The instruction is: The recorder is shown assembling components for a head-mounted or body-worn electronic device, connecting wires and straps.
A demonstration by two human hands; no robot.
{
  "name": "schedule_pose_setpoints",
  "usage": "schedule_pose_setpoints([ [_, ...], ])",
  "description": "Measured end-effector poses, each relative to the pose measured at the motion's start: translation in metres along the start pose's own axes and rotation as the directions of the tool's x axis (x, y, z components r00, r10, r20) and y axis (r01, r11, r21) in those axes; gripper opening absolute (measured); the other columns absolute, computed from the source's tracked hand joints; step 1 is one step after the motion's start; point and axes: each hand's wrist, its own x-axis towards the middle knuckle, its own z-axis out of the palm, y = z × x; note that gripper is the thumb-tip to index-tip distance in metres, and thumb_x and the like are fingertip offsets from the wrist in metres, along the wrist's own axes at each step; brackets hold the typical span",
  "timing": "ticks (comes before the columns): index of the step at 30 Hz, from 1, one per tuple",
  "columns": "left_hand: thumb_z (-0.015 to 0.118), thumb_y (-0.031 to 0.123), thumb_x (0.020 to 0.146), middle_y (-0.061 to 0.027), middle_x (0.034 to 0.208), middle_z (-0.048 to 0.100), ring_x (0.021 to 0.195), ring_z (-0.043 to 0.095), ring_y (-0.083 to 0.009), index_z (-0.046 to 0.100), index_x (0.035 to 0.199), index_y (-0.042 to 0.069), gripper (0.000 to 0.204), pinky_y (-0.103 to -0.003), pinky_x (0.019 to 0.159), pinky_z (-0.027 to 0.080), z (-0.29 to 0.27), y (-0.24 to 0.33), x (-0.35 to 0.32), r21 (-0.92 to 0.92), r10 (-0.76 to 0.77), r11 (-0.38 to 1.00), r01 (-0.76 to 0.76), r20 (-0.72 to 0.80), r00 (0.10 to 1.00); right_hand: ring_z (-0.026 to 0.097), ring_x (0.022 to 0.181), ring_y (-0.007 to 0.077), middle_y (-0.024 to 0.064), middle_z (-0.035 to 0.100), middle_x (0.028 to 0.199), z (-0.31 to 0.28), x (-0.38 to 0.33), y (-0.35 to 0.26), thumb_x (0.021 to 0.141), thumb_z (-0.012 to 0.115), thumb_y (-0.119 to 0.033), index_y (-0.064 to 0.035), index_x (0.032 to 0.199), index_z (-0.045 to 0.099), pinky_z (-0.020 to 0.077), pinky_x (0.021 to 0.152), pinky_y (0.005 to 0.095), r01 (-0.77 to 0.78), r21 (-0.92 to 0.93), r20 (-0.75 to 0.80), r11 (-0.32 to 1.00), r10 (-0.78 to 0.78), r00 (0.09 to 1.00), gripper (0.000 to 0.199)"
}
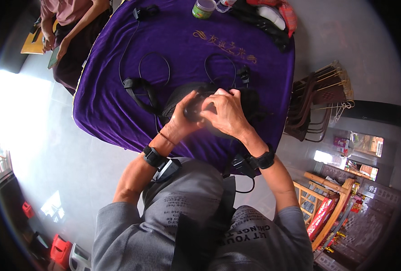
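Note:
At the near edge of the purple tablecloth, my left hand curves around a dark, rounded, slightly shiny thing; blur hides its kind. Close on its right, my right hand has its fingers curled, thumb and index making a ring against that dark thing. Behind and under both hands lies a bundle of black mesh fabric, partly covered by them. Each wrist wears a black strap with a small device on it, such as the left device and the right device.
A black headset-like strap with a cable lies left of my hands. More black cable loops behind them. A green-labelled tub stands at the far edge, with red cloth to its right. Stacked folding chairs stand right; another person sits far left.

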Motion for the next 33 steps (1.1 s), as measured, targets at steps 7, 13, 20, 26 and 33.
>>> schedule_pose_setpoints([
  [7, 0.049, 0.046, 0.09, -0.0037, 0.08, 0.065, 0.063, 0.058, -0.017, 0.063, 0.092, 0.01, 0.038, -0.025, 0.042, 0.037, 0.007, -0.001, 0.002, 0.165, 0.117, 0.98, -0.108, -0.047, 0.992, 0.055, 0.08, 0.0185, 0.0004, 0.063, 0.067, 0.003, -0.006, 0.004, 0.072, 0.068, -0.017, -0.0111, 0.071, 0.067, 0.0298, 0.084, 0.041, -0.016, 0.016, -0.004, 1.0, 0.016, 1.0, 0.006],
  [13, 0.05, 0.047, 0.089, -0.0029, 0.082, 0.065, 0.065, 0.06, -0.0168, 0.061, 0.097, 0.01, 0.039, -0.026, 0.042, 0.039, 0.009, 0.002, -0.001, 0.096, 0.059, 0.994, -0.053, -0.06, 0.996, 0.055, 0.084, 0.0179, 0.0005, 0.064, 0.071, 0.006, -0.008, 0.009, 0.073, 0.069, -0.018, -0.0111, 0.071, 0.067, 0.0295, 0.085, 0.041, -0.012, 0.008, -0.029, 1.0, 0.013, 1.0, 0.007],
  [20, 0.047, 0.051, 0.091, -0.0039, 0.09, 0.066, 0.072, 0.062, -0.0158, 0.062, 0.106, 0.012, 0.045, -0.025, 0.044, 0.045, 0.031, 0.045, -0.006, 0.359, 0.07, 0.925, -0.126, 0.166, 0.984, 0.053, 0.094, 0.0265, 0.0097, 0.053, 0.101, -0.019, -0.015, 0.003, 0.07, 0.076, -0.017, -0.0079, 0.111, 0.059, 0.042, 0.083, 0.0375, 0.143, 0.182, -0.442, 0.973, -0.049, 0.896, 0.045],
  [26, 0.054, 0.033, 0.086, -0.0068, 0.102, 0.066, 0.084, 0.062, -0.0198, 0.061, 0.109, 0.008, 0.035, -0.034, 0.063, 0.049, 0.063, 0.11, -0.005, 0.484, 0.148, 0.85, -0.205, 0.154, 0.977, 0.058, 0.091, 0.0203, 0.0082, 0.057, 0.097, -0.047, -0.068, 0.046, 0.076, 0.067, -0.005, -0.0063, 0.107, 0.062, 0.046, 0.079, 0.0311, -0.151, 0.37, -0.588, 0.917, 0.357, 0.726, 0.031],
  [33, 0.059, 0.029, 0.084, -0.0057, 0.095, 0.066, 0.082, 0.062, -0.019, 0.062, 0.101, 0.007, 0.028, -0.032, 0.067, 0.05, 0.102, 0.164, 0.044, 0.634, 0.353, 0.689, -0.351, 0.13, 0.927, 0.059, 0.085, 0.0178, 0.0065, 0.059, 0.092, -0.03, -0.139, 0.082, 0.08, 0.064, -0.004, -0.006, 0.107, 0.063, 0.0499, 0.075, 0.0294, -0.307, 0.522, -0.536, 0.796, 0.586, 0.608, 0.027],
])
